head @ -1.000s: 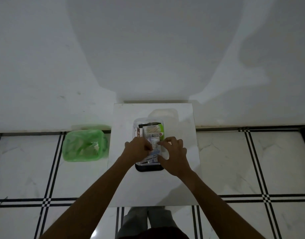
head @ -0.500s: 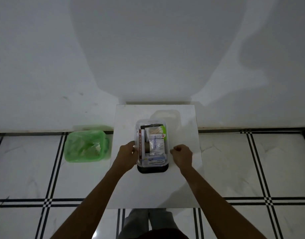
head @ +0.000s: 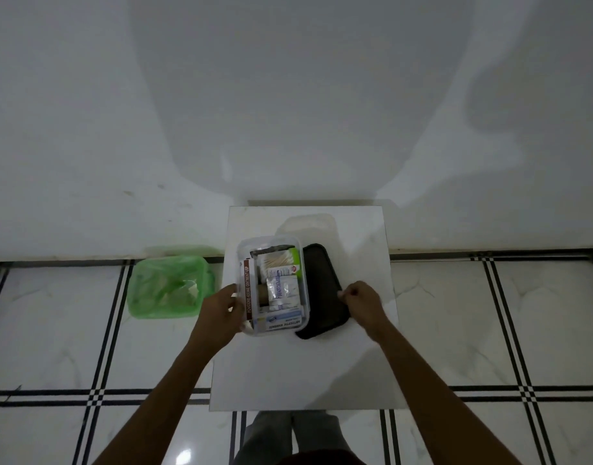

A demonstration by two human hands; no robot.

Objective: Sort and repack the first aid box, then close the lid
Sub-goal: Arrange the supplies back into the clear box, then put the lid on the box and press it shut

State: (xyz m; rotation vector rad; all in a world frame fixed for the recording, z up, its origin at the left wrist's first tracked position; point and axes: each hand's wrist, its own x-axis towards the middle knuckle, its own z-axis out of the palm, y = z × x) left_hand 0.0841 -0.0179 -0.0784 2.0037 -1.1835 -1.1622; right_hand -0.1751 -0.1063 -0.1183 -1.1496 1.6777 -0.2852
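Observation:
A clear plastic first aid box (head: 306,263) stands on a white square table (head: 298,367), packed with an ointment carton, a cotton swab pack, a gauze packet and a bandage box. My left hand (head: 221,313) grips the box's left side. A black lid (head: 325,290) lies flat on the table just right of the box, partly under its edge. My right hand (head: 362,303) pinches the lid's right rim with curled fingers.
A green bin lined with a plastic bag (head: 169,286) sits on the tiled floor to the left of the table. A white wall rises right behind the table. My legs show below the table's near edge.
The hands left the packets inside the box. My left hand has slid the box to the left, uncovering the black lid, and my right hand has moved right onto the lid's rim.

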